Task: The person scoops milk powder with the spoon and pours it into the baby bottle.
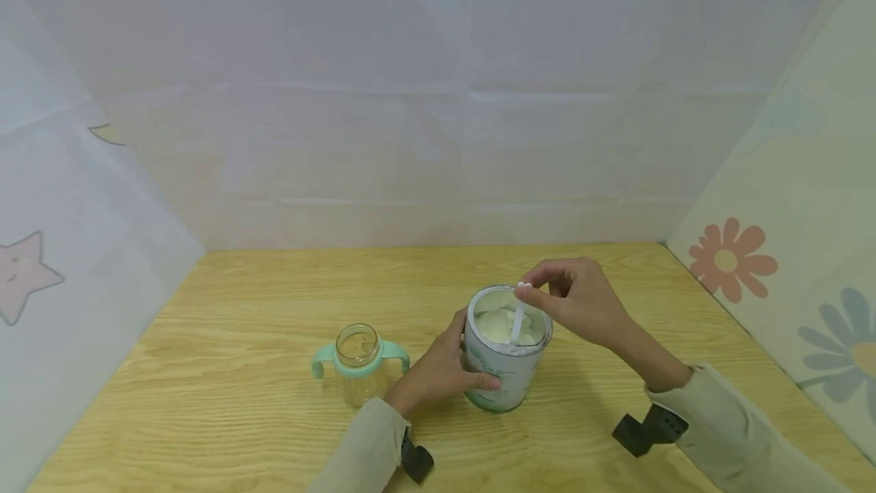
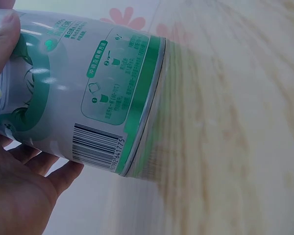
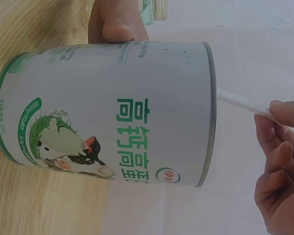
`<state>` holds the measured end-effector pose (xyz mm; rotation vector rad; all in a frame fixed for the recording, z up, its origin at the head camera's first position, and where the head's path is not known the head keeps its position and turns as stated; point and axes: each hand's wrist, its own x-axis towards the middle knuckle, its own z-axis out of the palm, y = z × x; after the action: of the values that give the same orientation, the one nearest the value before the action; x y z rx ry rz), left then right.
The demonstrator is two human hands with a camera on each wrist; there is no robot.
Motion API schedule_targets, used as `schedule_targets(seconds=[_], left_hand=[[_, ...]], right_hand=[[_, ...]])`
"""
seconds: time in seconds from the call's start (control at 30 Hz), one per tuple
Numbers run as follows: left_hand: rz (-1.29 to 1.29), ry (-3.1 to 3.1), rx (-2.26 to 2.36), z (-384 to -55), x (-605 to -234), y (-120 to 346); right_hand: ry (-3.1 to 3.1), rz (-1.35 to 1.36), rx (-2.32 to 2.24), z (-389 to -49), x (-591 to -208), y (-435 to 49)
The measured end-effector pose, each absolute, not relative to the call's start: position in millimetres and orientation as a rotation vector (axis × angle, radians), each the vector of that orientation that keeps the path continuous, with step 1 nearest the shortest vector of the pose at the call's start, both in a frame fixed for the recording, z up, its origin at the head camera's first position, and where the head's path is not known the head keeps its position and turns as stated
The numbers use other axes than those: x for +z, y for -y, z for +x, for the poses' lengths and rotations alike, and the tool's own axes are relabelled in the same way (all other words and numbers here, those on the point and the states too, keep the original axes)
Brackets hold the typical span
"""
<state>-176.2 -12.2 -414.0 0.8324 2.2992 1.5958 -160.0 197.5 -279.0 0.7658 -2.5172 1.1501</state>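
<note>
A white and green milk powder can (image 1: 505,380) stands on the table, its top uncovered. My left hand (image 1: 443,365) grips the can from the left, thumb along the near side. The left wrist view shows those fingers (image 2: 63,175) wrapped about the wall near the barcode. My right hand (image 1: 582,304) is above the rim on the right and pinches the end of a white scoop's handle (image 1: 518,323) between thumb and forefinger. The handle slants down into pale powder (image 1: 491,323), and the scoop's lower end is hidden. In the right wrist view the handle (image 3: 240,101) extends past the rim.
Left of the can stands an amber-tinted baby bottle (image 1: 358,360) without a cap, with mint green handles (image 1: 395,352). The left forearm passes close beside it. The wooden table (image 1: 260,295) is enclosed by pale walls (image 1: 424,135) at the back and both sides.
</note>
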Motion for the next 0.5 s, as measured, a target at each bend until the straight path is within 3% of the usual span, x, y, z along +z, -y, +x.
schedule_targets(seconds=[0.5], left_hand=[[0.836, -2.293, 1.604, -174.1, -410.5, 13.1]], right_hand=[[2.515, 0.793, 1.107, -155.2, -271.5, -196.0]])
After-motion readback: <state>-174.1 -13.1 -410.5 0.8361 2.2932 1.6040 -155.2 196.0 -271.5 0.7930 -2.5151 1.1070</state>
